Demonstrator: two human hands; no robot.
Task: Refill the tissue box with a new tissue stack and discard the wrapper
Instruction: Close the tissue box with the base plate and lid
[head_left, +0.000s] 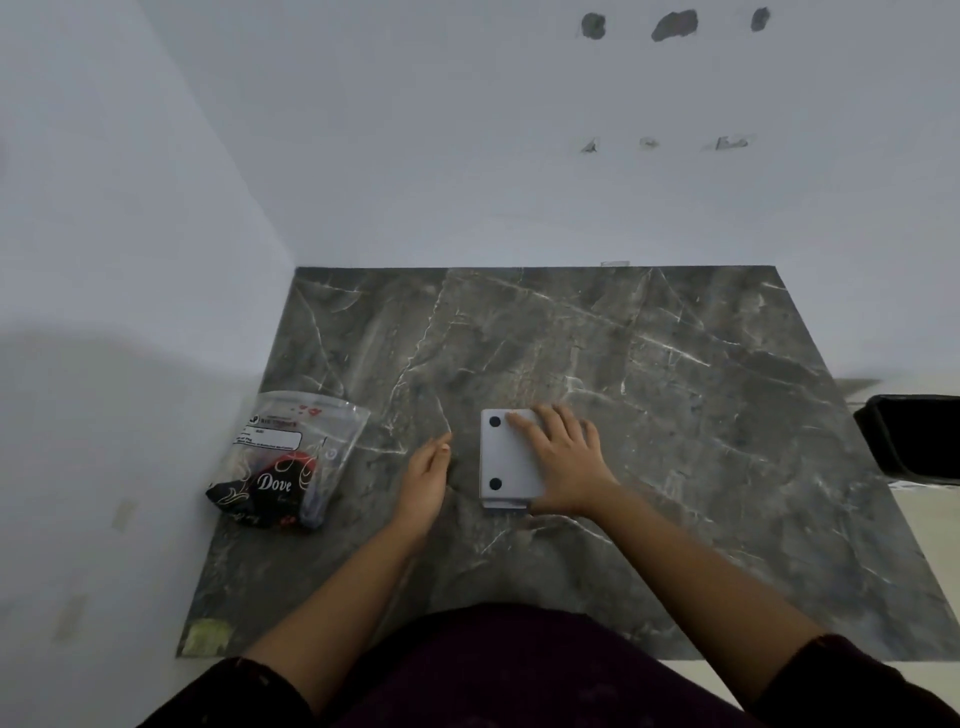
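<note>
A white tissue box (503, 457) lies upside down in the middle of the dark marble table (675, 415), its flat bottom with two black round feet facing up. My right hand (563, 457) rests flat on top of it, fingers spread over its right half. My left hand (428, 475) hovers just left of the box, fingers straight and together, not touching it. A clear plastic tissue pack (288, 460) with black and red print lies at the table's left edge.
A black bin (914, 439) stands off the table's right side. White walls close in at the back and left. A yellow-green tag (208, 636) sits at the table's near left corner.
</note>
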